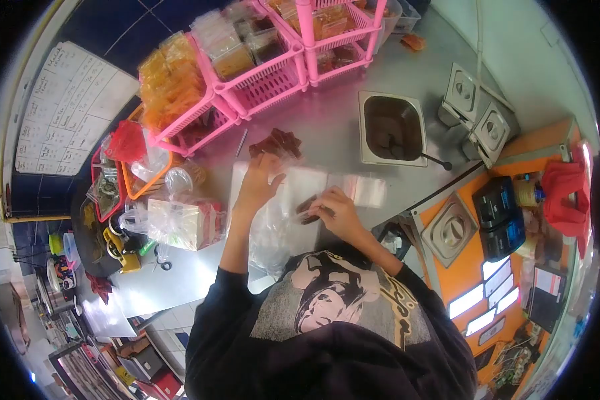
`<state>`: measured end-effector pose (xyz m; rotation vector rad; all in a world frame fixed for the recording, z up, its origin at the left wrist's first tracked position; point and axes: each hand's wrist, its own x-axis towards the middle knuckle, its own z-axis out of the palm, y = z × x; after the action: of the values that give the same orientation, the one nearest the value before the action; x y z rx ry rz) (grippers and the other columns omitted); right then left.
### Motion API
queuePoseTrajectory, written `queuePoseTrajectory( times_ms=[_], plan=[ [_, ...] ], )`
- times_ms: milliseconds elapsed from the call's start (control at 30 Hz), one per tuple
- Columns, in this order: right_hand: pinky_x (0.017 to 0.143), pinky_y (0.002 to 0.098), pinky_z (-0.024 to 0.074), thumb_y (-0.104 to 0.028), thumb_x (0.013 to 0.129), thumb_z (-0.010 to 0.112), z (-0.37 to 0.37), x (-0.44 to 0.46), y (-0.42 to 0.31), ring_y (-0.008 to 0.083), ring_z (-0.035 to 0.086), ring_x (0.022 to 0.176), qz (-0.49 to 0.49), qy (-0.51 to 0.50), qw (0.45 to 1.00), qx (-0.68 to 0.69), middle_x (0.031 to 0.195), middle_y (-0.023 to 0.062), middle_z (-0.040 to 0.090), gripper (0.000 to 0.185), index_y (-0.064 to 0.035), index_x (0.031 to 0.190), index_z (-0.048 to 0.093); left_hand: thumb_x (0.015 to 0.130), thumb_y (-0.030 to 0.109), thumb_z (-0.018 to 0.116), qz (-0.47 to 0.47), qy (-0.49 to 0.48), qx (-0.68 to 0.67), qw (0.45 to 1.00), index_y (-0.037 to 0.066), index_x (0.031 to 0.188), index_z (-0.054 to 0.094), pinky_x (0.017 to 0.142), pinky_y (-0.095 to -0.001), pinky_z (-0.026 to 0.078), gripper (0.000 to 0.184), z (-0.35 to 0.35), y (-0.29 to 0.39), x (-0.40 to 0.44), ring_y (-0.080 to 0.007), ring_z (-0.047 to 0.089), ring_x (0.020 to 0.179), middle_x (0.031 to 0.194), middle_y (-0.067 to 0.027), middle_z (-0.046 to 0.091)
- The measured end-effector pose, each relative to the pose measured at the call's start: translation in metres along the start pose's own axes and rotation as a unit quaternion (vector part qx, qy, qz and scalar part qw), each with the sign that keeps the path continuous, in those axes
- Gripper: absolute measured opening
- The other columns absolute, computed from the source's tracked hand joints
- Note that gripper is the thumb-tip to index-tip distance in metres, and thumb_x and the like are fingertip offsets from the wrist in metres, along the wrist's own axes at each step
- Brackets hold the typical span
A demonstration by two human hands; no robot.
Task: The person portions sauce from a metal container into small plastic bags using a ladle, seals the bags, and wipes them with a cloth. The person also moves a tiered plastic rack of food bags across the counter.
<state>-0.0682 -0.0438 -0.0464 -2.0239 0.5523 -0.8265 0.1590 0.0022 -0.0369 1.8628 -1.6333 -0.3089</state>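
My right hand [340, 212] pinches a small clear plastic sachet with dark brown filling [307, 205], low over the steel counter. My left hand [259, 185] is by a pile of brown-filled sachets [277, 143], its thumb apart from the fingers; the fingertips touch or hover over the pile's near edge, I cannot tell which. Flat clear plastic bags [270, 230] lie between and under my hands. Beyond my right hand is a stack of clear bags [367, 191]. A deep steel pan [359, 127] of dark brown contents stands at the back right with a ladle [437, 162] in it.
Pink baskets [263, 93] filled with packets line the back wall. Lidded steel containers [477, 110] stand at the right. To the left are a plastic-wrapped box [180, 223], a yellow tape dispenser [131, 261] and scissors [163, 265]. An orange surface [467, 263] adjoins the counter at the right.
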Motion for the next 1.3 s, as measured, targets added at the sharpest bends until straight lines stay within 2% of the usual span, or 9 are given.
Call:
queuePoseTrajectory(
  times_ms=[167,367,567,700,900,967,1100,1233,1300],
  plan=[
    [0.071,0.0340,0.0464,-0.006,0.073,0.068,0.001,-0.002,-0.001,0.0243,0.055,0.081,0.035,-0.014,0.999,0.024,0.078,0.0028,0.064,0.005,-0.0081,0.077,0.065,0.074,0.009,0.071,0.021,0.013,0.100,0.995,0.003,0.102,0.052,0.080,-0.0410,0.046,0.034,0.021,-0.006,0.016,-0.0354,0.054,0.092,0.094,-0.0158,0.055],
    [0.072,0.0344,0.0467,-0.005,0.073,0.068,0.000,-0.002,-0.001,0.0251,0.055,0.081,0.049,-0.018,0.999,0.010,0.080,0.0032,0.064,0.007,-0.0082,0.078,0.064,0.074,0.007,0.069,-0.042,-0.064,-0.038,0.996,0.001,0.095,0.059,0.070,-0.0405,0.048,0.025,0.011,-0.026,0.026,-0.0353,0.058,0.084,0.093,-0.0156,0.057],
    [0.072,0.0347,0.0464,-0.004,0.072,0.068,0.002,-0.002,0.003,0.0253,0.055,0.082,0.034,-0.014,0.999,0.006,0.080,0.0045,0.063,0.008,-0.0069,0.080,0.065,0.076,0.002,0.067,-0.016,-0.084,0.026,0.996,-0.002,0.091,0.061,0.069,-0.0348,0.048,0.017,-0.011,-0.035,0.033,-0.0301,0.063,0.080,0.082,-0.0162,0.064],
    [0.073,0.0352,0.0462,-0.004,0.072,0.067,0.004,0.002,0.004,0.0253,0.055,0.083,0.031,-0.027,0.999,0.022,0.079,0.0046,0.063,0.008,-0.0068,0.080,0.065,0.078,0.000,0.065,-0.045,-0.025,-0.046,0.998,0.000,0.100,0.062,0.070,-0.0318,0.050,0.023,-0.043,-0.006,0.030,-0.0249,0.067,0.082,0.086,-0.0155,0.067],
    [0.078,0.0317,0.0473,0.000,0.072,0.068,0.015,0.012,0.002,0.0238,0.057,0.094,0.070,0.041,0.988,0.133,0.098,0.0103,0.063,0.009,-0.0042,0.079,0.067,0.082,-0.002,0.062,-0.084,-0.037,-0.160,0.983,0.002,0.108,0.058,0.075,-0.0292,0.052,0.027,-0.047,0.041,-0.005,-0.0193,0.068,0.085,0.089,-0.0122,0.069],
    [0.081,0.0299,0.0480,0.001,0.074,0.068,0.016,0.019,0.005,0.0239,0.059,0.099,0.011,0.076,0.992,0.096,0.113,0.0141,0.060,0.008,-0.0028,0.081,0.067,0.082,-0.002,0.061,-0.086,-0.066,-0.199,0.974,0.003,0.109,0.056,0.074,-0.0287,0.053,0.027,-0.038,0.049,-0.014,-0.0187,0.068,0.085,0.091,-0.0134,0.069],
    [0.080,0.0303,0.0494,0.001,0.075,0.067,0.020,0.027,0.008,0.0247,0.061,0.097,0.001,0.079,0.989,0.126,0.112,0.0146,0.062,0.007,-0.0025,0.081,0.067,0.083,-0.002,0.061,-0.111,-0.082,-0.232,0.963,0.002,0.109,0.055,0.073,-0.0274,0.053,0.028,-0.022,0.055,-0.027,-0.0177,0.068,0.084,0.088,-0.0143,0.069],
    [0.078,0.0299,0.0502,0.000,0.077,0.067,0.027,0.025,0.012,0.0207,0.064,0.087,0.080,0.051,0.976,0.196,0.095,0.0114,0.066,0.006,-0.0010,0.083,0.066,0.082,-0.004,0.060,-0.099,-0.076,-0.228,0.966,0.002,0.110,0.054,0.073,-0.0267,0.053,0.029,-0.019,0.059,-0.033,-0.0165,0.067,0.083,0.087,-0.0141,0.069],
    [0.077,0.0289,0.0503,0.000,0.078,0.067,0.031,0.023,0.011,0.0179,0.064,0.085,0.111,0.048,0.973,0.197,0.090,0.0099,0.066,0.007,-0.0005,0.085,0.065,0.083,-0.003,0.060,-0.128,-0.073,-0.255,0.956,0.002,0.107,0.055,0.074,-0.0302,0.053,0.025,-0.019,0.060,-0.035,-0.0238,0.069,0.084,0.088,-0.0173,0.069]
  ],
)
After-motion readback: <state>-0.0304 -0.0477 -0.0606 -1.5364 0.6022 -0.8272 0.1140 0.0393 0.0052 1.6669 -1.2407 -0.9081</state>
